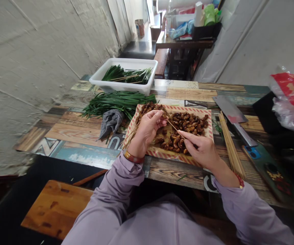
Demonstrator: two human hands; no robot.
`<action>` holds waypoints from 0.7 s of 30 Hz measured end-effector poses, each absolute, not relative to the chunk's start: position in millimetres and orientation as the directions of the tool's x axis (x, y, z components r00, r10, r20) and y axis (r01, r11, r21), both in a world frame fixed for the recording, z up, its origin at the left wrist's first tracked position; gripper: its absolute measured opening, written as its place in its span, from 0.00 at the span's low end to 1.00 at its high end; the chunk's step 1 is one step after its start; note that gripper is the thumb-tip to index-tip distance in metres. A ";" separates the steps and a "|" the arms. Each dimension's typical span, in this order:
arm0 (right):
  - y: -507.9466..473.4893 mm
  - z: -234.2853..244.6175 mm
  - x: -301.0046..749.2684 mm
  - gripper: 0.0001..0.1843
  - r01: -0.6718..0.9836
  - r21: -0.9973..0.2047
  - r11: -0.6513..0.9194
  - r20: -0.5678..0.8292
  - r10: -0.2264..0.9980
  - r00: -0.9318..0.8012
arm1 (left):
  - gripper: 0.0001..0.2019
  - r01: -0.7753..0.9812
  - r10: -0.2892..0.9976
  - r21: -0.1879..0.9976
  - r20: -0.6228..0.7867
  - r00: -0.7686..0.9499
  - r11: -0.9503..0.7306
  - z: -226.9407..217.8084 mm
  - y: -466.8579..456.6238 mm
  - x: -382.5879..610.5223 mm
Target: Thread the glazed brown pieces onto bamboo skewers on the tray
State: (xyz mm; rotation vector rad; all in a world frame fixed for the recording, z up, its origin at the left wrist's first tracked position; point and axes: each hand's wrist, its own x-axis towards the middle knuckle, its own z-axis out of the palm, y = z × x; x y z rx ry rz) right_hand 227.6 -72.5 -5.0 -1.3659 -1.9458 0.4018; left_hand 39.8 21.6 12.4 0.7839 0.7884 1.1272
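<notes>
Over a red-and-white striped paper sheet (172,157), my left hand (149,127) pinches a small glossy brown food piece (164,115) between thumb and fingertips. My right hand (200,146) grips a thin wooden skewer (171,124), its far end meeting that piece. Whether the tip has gone through cannot be made out. Loose curled brown pieces (187,122) lie heaped on the paper beyond and below the skewer. Behind my left hand, more brown pieces (149,107) sit at the paper's left, with skewer sticks (133,132) reaching toward the near edge; my left hand partly hides them.
Left of the paper lie long green chives (118,102) and a grey cloth (111,121). Behind stands a white tub (123,86) with greens and sticks. At right are a skewer bundle (228,146), a cleaver (230,109), a phone (266,166) and plastic bags (292,102).
</notes>
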 end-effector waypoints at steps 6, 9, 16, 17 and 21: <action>-72.4 -5.0 228.3 0.20 0.688 -0.603 0.404 0.379 0.904 -0.198 | 0.17 -0.451 0.959 0.858 -0.143 0.247 0.244 11.4 22.2 41.1; -72.4 -4.8 228.7 0.20 0.696 -0.595 0.403 0.375 0.904 -0.204 | 0.17 -0.461 0.962 0.857 -0.130 0.239 0.230 11.5 22.1 41.7; -71.8 -6.5 228.2 0.20 0.689 -0.580 0.435 0.428 0.882 -0.197 | 0.18 -0.457 0.964 0.860 -0.134 0.230 0.228 11.6 21.6 41.5; -71.7 -6.7 228.1 0.20 0.684 -0.581 0.441 0.436 0.878 -0.196 | 0.17 -0.456 0.964 0.861 -0.133 0.230 0.228 11.6 21.5 41.5; -71.5 -6.6 228.2 0.20 0.678 -0.581 0.450 0.447 0.873 -0.196 | 0.17 -0.458 0.965 0.859 -0.132 0.228 0.226 11.3 21.7 41.6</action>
